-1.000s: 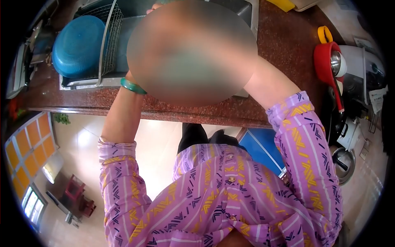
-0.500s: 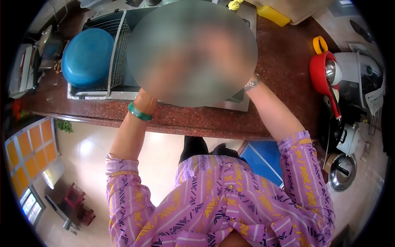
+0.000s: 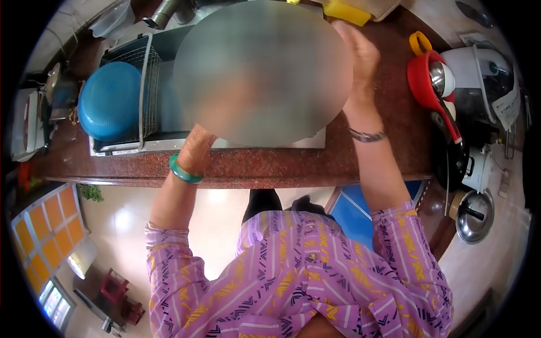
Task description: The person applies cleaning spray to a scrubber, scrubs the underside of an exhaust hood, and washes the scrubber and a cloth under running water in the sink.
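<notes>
A round blur covers the middle of the head view, over much of the sink (image 3: 169, 96). My left hand (image 3: 203, 138) reaches into this blur, with only its wrist clear behind a green bangle. What its fingers do or hold cannot be made out. My right hand (image 3: 360, 59) is at the blur's right edge, over the counter just beyond the sink. Its outer side shows, but its fingers are mostly covered. A metal band (image 3: 367, 136) circles the right wrist. Left of the hands, a blue plastic bowl (image 3: 110, 101) lies upside down in a wire rack (image 3: 148, 93).
A faucet (image 3: 163, 14) rises behind the sink. At the back sits a yellow object (image 3: 346, 11). On the right are a red pan (image 3: 420, 79), a yellow ring (image 3: 419, 43), a metal lid (image 3: 475, 217) and a grey appliance (image 3: 473, 73). The red-brown counter edge (image 3: 242, 177) runs before me.
My right hand has moved right, partly out of the blur. My left hand remains mostly covered. The view has shifted slightly, showing more of the faucet.
</notes>
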Demonstrator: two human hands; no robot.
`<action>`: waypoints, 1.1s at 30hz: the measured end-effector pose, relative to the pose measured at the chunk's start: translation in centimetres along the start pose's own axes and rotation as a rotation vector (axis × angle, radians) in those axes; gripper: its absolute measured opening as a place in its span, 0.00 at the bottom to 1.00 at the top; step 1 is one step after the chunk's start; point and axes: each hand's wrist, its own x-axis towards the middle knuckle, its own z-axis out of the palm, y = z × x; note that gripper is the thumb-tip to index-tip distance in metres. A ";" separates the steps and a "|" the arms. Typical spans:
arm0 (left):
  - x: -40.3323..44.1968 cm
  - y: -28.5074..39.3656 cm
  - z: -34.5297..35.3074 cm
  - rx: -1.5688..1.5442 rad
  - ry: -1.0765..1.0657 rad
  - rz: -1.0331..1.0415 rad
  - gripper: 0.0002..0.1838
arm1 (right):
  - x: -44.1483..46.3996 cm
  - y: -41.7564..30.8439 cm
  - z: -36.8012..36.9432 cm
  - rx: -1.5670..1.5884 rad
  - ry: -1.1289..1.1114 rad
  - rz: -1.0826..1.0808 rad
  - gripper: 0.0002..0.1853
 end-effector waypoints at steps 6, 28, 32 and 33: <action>4.6 -1.0 -10.6 -0.143 1.014 0.280 0.34 | 0.7 -3.6 -5.2 0.293 0.342 0.296 0.12; 4.8 5.7 4.5 0.161 0.254 0.704 0.26 | -1.2 -5.6 -12.7 0.007 -0.227 0.094 0.07; 3.5 9.9 11.5 0.323 -0.184 0.773 0.23 | -1.5 -7.5 -11.7 -0.045 -0.314 -0.016 0.07; 3.8 10.4 12.2 0.278 -0.365 0.762 0.20 | -1.6 -7.7 -11.9 -0.033 -0.303 -0.031 0.07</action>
